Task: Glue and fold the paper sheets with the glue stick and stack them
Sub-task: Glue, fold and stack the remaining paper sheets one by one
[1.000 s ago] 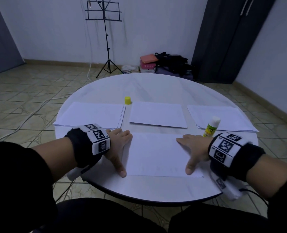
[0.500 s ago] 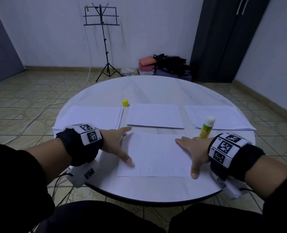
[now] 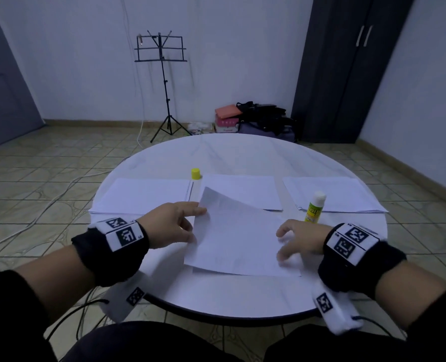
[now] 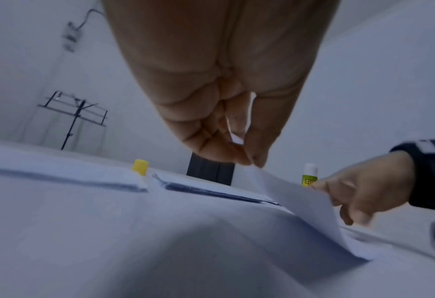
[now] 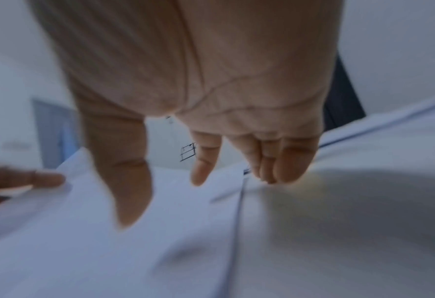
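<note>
Left hand (image 3: 170, 223) pinches the near sheet (image 3: 238, 240) by its left edge, lifted off the table (image 3: 232, 296). Right hand (image 3: 299, 240), fingers loosely spread, rests on the sheet's right side. Glue stick (image 3: 313, 206) stands uncapped just beyond; yellow cap (image 3: 195, 174) sits apart between paper stacks (image 3: 143, 195).

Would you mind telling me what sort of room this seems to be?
Probably a spare room at home, used for music practice: a music stand by the wall, bags on the tiled floor beside a dark wardrobe, and a round table.
</note>
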A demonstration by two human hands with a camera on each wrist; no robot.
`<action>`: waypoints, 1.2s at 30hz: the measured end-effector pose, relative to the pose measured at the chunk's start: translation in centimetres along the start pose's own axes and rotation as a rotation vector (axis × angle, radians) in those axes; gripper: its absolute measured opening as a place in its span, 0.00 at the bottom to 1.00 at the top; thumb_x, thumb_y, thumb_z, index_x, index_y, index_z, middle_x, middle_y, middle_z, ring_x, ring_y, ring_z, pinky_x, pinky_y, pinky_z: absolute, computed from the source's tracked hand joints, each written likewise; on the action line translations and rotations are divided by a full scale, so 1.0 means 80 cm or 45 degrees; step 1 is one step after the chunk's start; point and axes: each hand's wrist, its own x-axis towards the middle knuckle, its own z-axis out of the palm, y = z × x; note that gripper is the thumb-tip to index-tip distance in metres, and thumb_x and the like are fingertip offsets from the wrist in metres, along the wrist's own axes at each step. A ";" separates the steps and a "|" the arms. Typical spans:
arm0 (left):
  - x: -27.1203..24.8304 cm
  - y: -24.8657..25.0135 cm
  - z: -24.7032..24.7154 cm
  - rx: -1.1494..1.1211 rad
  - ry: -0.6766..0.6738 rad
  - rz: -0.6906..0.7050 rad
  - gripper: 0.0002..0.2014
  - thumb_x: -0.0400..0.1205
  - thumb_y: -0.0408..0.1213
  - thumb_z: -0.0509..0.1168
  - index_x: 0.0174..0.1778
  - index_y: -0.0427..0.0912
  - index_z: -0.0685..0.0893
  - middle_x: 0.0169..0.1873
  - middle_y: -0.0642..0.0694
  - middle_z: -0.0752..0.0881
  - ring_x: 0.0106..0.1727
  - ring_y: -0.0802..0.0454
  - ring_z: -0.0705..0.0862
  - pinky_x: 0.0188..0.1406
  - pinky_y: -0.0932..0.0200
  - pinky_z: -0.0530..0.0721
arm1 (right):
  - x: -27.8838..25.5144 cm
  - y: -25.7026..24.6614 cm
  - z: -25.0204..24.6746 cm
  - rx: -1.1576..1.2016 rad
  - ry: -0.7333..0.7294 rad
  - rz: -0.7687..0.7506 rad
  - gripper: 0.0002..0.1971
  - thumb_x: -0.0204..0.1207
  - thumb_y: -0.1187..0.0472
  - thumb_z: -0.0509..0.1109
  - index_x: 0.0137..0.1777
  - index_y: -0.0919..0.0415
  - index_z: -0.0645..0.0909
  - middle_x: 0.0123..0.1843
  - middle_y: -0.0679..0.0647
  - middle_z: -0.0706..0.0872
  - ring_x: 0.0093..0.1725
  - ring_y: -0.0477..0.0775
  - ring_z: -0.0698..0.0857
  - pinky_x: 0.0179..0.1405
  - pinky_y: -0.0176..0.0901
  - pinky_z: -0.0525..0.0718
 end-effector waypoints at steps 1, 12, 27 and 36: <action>-0.001 0.002 -0.001 0.012 0.039 0.051 0.30 0.75 0.29 0.74 0.72 0.53 0.76 0.67 0.64 0.69 0.36 0.73 0.81 0.52 0.67 0.82 | 0.003 -0.004 -0.001 0.100 0.040 -0.006 0.23 0.71 0.54 0.76 0.66 0.52 0.75 0.43 0.40 0.72 0.43 0.44 0.75 0.35 0.32 0.70; 0.074 -0.001 -0.015 -0.078 0.274 -0.091 0.20 0.77 0.29 0.69 0.66 0.47 0.83 0.34 0.55 0.82 0.38 0.56 0.80 0.31 0.76 0.76 | 0.055 -0.052 -0.010 0.367 0.419 0.011 0.23 0.76 0.66 0.68 0.69 0.77 0.72 0.73 0.62 0.73 0.70 0.63 0.75 0.62 0.49 0.77; 0.195 0.021 0.001 0.659 -0.178 -0.429 0.54 0.63 0.57 0.80 0.80 0.41 0.60 0.75 0.40 0.70 0.75 0.40 0.70 0.72 0.47 0.72 | 0.139 -0.075 -0.057 -0.456 0.143 0.145 0.30 0.60 0.49 0.82 0.62 0.54 0.76 0.66 0.51 0.79 0.63 0.60 0.81 0.56 0.48 0.82; 0.199 0.014 0.004 0.698 -0.108 -0.406 0.39 0.66 0.57 0.77 0.69 0.41 0.74 0.64 0.43 0.82 0.64 0.43 0.80 0.63 0.52 0.80 | 0.154 -0.075 -0.056 -0.401 0.184 0.141 0.15 0.59 0.52 0.81 0.31 0.55 0.76 0.29 0.43 0.78 0.36 0.51 0.83 0.45 0.41 0.84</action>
